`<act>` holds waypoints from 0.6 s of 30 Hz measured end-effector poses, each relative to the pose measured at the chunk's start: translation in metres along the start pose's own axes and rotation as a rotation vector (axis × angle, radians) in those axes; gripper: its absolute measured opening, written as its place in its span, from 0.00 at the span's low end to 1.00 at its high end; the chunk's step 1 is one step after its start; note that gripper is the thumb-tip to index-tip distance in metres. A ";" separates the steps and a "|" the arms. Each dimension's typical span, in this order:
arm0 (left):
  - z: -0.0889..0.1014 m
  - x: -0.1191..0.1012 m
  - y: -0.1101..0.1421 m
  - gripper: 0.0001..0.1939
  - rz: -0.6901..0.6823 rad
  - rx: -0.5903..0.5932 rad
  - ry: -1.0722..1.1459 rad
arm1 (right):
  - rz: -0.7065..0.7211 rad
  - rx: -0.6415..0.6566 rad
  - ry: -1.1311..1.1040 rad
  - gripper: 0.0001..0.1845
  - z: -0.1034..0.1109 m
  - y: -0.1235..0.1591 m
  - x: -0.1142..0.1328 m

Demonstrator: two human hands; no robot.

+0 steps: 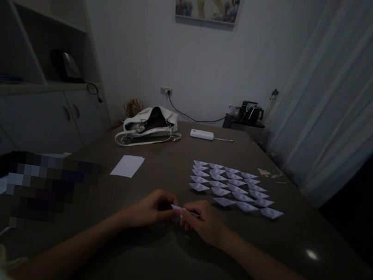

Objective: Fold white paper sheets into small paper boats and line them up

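Note:
Between my two hands, low over the near middle of the table, is a small folded white paper (176,208). My left hand (153,209) pinches its left end, thumb below and fingers curled behind. On the other end my right hand (204,220) is closed, its thumb pressed along the paper. Fingers cover much of the paper, so its full shape is hidden. To the right, several white folded paper boats (238,190) stand in rows. A small stack of flat white paper sheets (127,166) lies to the left, beyond my left hand.
A white handbag (153,125) sits at the table's far left, a white power bank (202,134) with a short cable at its far middle. Paper scraps (269,173) lie near the right edge. Behind stand a side table (244,126) with black appliances and a wall socket (166,91).

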State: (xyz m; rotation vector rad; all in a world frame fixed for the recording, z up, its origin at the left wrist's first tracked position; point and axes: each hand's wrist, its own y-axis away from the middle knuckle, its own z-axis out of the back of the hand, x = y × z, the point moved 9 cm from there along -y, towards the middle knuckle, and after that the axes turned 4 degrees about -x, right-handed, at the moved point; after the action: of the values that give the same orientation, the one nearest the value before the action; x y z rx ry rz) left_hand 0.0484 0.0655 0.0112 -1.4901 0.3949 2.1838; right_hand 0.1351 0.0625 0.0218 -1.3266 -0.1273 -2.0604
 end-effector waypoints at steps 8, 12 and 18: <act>0.003 -0.003 -0.003 0.13 -0.053 -0.038 -0.073 | 0.040 -0.024 0.064 0.20 0.003 -0.001 -0.001; 0.007 -0.008 -0.001 0.13 -0.052 -0.076 -0.140 | 0.039 -0.017 0.073 0.20 0.003 -0.001 0.001; 0.020 -0.015 0.000 0.15 -0.085 -0.183 -0.185 | -0.001 -0.073 -0.011 0.24 0.006 -0.001 -0.003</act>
State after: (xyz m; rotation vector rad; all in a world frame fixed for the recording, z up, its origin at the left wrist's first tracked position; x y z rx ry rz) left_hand 0.0371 0.0721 0.0326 -1.3530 0.0704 2.3149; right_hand 0.1399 0.0667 0.0222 -1.3826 -0.0577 -2.0762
